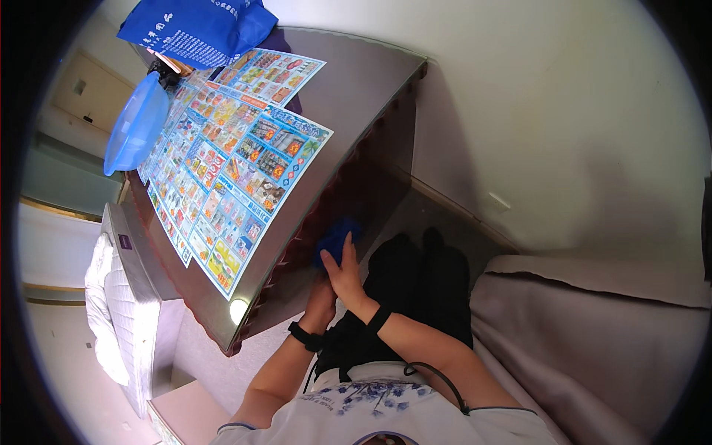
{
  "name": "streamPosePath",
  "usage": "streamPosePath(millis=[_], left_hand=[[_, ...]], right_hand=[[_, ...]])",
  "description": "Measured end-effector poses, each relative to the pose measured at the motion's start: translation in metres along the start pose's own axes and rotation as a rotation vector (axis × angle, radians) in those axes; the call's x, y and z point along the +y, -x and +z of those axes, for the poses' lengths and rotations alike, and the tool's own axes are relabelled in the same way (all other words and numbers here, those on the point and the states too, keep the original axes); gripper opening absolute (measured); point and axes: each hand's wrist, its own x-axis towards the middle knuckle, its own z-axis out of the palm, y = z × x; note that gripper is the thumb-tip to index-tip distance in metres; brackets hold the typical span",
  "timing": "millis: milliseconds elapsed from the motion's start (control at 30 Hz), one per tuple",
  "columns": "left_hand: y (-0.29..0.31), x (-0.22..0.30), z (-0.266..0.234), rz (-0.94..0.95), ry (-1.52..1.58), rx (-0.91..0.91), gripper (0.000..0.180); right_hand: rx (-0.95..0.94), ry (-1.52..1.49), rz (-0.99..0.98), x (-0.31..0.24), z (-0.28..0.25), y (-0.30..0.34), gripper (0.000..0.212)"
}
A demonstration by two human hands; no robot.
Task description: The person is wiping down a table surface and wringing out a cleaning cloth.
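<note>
Blue cloth (335,239) is at the left hand (320,302) and right hand (345,278), right of a glass-topped table (363,67); grip unclear. Flyers (230,170), blue basin (137,124) and blue bag (204,35), contents unseen, lie farther left; mattress (137,315) beyond.

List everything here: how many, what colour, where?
Table: one, dark brown, centre-left
Printed sheets: at least two, multicoloured, on table
Bag: one, blue, table's far end
Basin: one, light blue, table's left edge
Unclear item: one, black, beside basin
Mattress: one, white, left
Bedding: count unclear, white, on mattress
Draped furniture: one, mauve-grey, lower right
Wall: one, cream, upper right
Floor: one, grey, around table
Cloth-like item: one, blue, centre, beside table
Shirt: one, white, bottom centre
Trousers: one pair, black, centre
Wristbands: two, black, one per wrist
Cord: one, black, over shirt
Left grip: one, bare, partly behind right
Right grip: one, bare, at cloth-like item
</note>
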Motion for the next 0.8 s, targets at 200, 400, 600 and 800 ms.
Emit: streamPosePath(millis=[200, 400, 600, 800], left_hand=[[0.009, 0.011, 0.013, 0.004, 0.034, 0.098, 0.045], [-0.030, 0.017, 0.042, 0.005, 0.099, 0.043, 0.037], [-0.087, 0.038, 0.093, 0.058, 0.053, -0.060, 0.044], [-0.130, 0.035, 0.121, 0.152, -0.038, -0.108, 0.052]], right_hand=[[0.008, 0.018, -0.069, -0.006, 0.000, 0.004, 0.073], [0.094, -0.007, -0.168, -0.015, -0.028, -0.033, 0.062], [0.182, -0.165, -0.205, -0.039, -0.068, -0.109, 0.055], [0.362, -0.171, -0.229, -0.049, -0.109, -0.191, 0.053]])
